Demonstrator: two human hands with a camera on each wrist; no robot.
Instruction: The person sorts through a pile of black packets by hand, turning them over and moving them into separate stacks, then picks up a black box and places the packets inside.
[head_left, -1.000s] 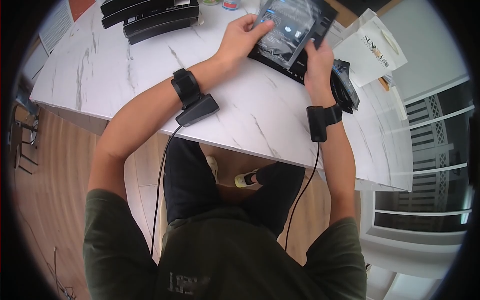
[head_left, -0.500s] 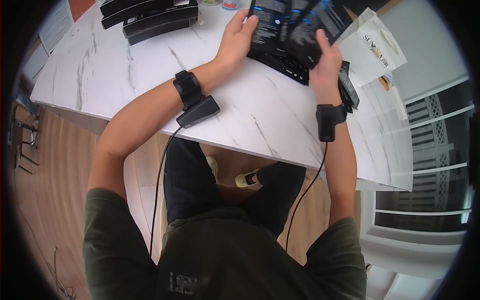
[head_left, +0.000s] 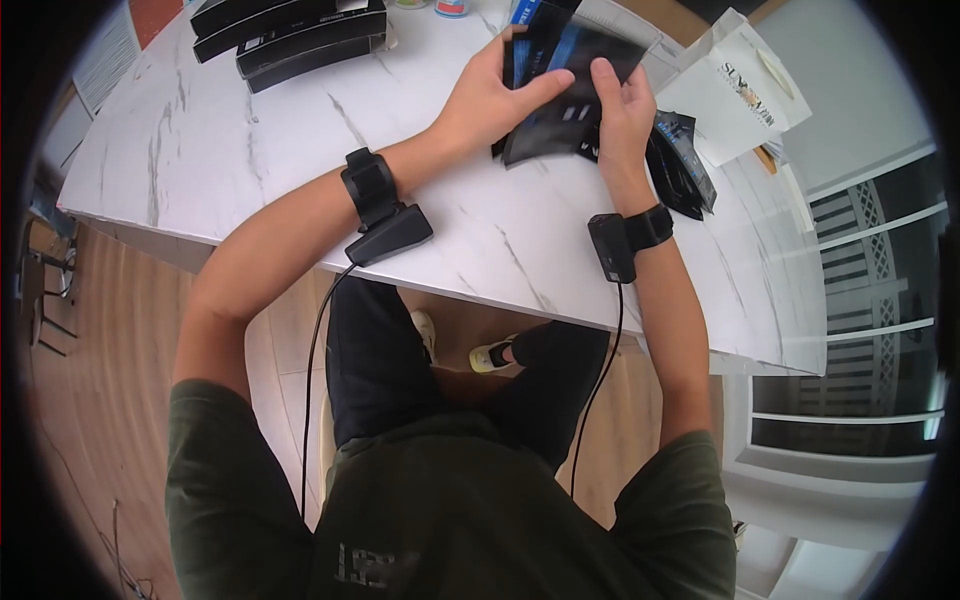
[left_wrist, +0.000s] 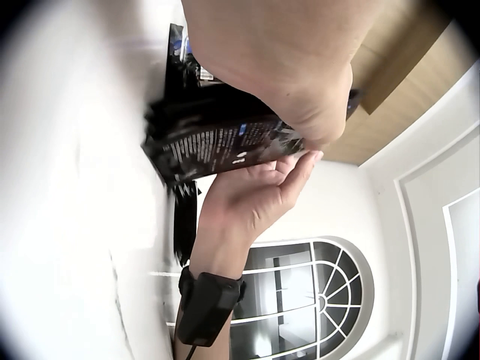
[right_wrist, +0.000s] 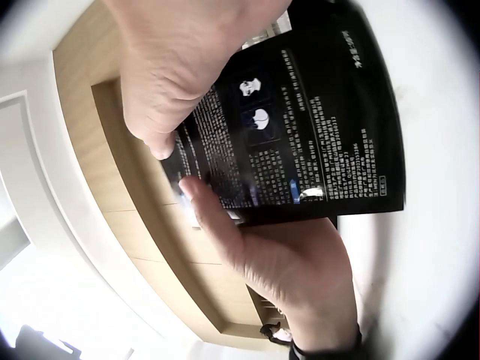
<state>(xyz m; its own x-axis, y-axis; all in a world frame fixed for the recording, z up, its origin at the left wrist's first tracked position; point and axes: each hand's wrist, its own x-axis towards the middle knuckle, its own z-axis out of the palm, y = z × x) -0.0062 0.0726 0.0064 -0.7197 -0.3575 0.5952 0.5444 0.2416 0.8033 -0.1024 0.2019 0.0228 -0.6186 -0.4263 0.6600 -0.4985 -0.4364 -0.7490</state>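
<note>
Several flat black packets (head_left: 560,115) with fine print are held together above the table, blurred in the head view. My left hand (head_left: 495,100) grips their left side, thumb across the front. On their right edge is my right hand (head_left: 628,115), thumb on the face and fingers behind. The right wrist view shows the printed back of a packet (right_wrist: 300,127) between my right hand (right_wrist: 172,64) and left hand (right_wrist: 285,262). In the left wrist view the packets (left_wrist: 214,146) form a stack with uneven edges. Part of the stack hides behind my hands.
More black packets (head_left: 682,170) lie in a pile right of my right hand. A white paper bag (head_left: 745,90) stands behind them. Long black boxes (head_left: 310,45) are stacked at the back left, beside small containers (head_left: 450,8). The marbled table (head_left: 480,230) has its near edge before my body.
The packets, spread between my hands half a second ago, are now together in one bunch. My right hand has moved left, closer to my left hand, whose thumb now reaches across the packets.
</note>
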